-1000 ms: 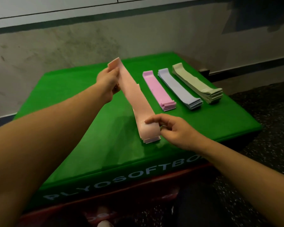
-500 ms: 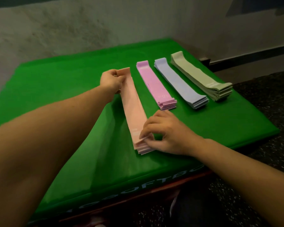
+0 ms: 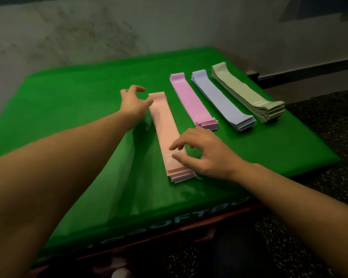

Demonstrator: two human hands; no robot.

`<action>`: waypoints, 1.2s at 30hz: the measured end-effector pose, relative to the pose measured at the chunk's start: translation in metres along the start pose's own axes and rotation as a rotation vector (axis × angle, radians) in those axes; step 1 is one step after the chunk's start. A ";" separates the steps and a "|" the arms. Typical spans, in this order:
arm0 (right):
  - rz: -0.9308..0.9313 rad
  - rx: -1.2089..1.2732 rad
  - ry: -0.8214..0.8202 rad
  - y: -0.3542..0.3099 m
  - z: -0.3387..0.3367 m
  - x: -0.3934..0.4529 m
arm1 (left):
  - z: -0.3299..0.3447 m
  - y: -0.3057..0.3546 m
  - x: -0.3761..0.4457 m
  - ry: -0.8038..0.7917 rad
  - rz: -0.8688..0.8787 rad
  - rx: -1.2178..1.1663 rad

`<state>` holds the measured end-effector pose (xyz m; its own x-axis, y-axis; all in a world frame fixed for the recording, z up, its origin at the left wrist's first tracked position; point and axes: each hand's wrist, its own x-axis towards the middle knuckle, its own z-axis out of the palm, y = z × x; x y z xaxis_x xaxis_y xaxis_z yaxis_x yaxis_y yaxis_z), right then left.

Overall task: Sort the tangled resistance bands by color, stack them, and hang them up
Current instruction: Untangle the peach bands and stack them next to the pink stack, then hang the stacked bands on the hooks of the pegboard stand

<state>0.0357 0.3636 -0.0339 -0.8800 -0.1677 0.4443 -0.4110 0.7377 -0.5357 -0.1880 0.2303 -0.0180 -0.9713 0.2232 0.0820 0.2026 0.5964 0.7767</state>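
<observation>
Four flat stacks of resistance bands lie side by side on the green plyo box (image 3: 78,109): a peach stack (image 3: 165,129) nearest, then a pink stack (image 3: 191,99), a lavender stack (image 3: 219,97) and a sage green stack (image 3: 247,91) at the right. My left hand (image 3: 134,102) hovers at the far end of the peach stack, fingers spread, holding nothing. My right hand (image 3: 205,155) hovers over the near end of the same stack, fingers apart, its fingertips just above the top band.
The box stands against a pale wall (image 3: 109,31). Its left half is bare green cover. Dark speckled floor (image 3: 329,121) lies to the right and in front, and a red base edge (image 3: 169,235) shows under the box front.
The peach band was lowered flat onto its stack. Both hands have let go of it and lifted slightly, fingers opening.
</observation>
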 end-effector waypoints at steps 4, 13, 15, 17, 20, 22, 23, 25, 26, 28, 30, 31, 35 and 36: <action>-0.008 -0.001 0.055 -0.028 -0.001 0.018 | -0.038 0.006 -0.031 0.050 0.065 0.006; -0.034 0.013 -0.114 -0.135 0.042 0.074 | -0.184 -0.014 -0.147 0.154 0.043 0.054; -0.081 0.033 -0.138 -0.168 0.057 0.084 | -0.222 -0.030 -0.182 0.194 0.017 0.107; -0.125 0.048 -0.177 -0.204 0.073 0.093 | -0.259 -0.050 -0.218 0.237 -0.013 0.149; -0.181 0.076 -0.256 -0.258 0.102 0.101 | -0.308 -0.081 -0.275 0.320 -0.098 0.137; -0.222 0.086 -0.311 -0.291 0.123 0.104 | -0.333 -0.101 -0.315 0.366 -0.145 0.149; -0.239 0.093 -0.339 -0.308 0.134 0.105 | -0.343 -0.109 -0.336 0.385 -0.173 0.157; -0.267 0.117 -0.393 -0.340 0.157 0.105 | -0.360 -0.130 -0.375 0.443 -0.232 0.141; -0.278 0.129 -0.418 -0.356 0.169 0.105 | -0.367 -0.142 -0.393 0.476 -0.264 0.121; -0.298 0.148 -0.473 -0.386 0.195 0.104 | -0.375 -0.166 -0.427 0.548 -0.330 0.080; -0.310 0.179 -0.531 -0.414 0.220 0.104 | -0.384 -0.188 -0.454 0.642 -0.379 0.055; -0.307 0.201 -0.555 -0.427 0.231 0.106 | -0.389 -0.199 -0.465 0.702 -0.394 0.049; -0.252 0.303 -0.601 -0.477 0.267 0.120 | -0.424 -0.223 -0.485 0.992 -0.463 0.026; -0.222 0.334 -0.600 -0.489 0.274 0.125 | -0.433 -0.226 -0.485 1.046 -0.479 0.018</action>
<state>0.0615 -0.1975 0.0865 -0.7070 -0.6914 0.1486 -0.5616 0.4213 -0.7121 0.1832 -0.3470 0.0369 -0.5755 -0.7736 0.2653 -0.2217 0.4598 0.8599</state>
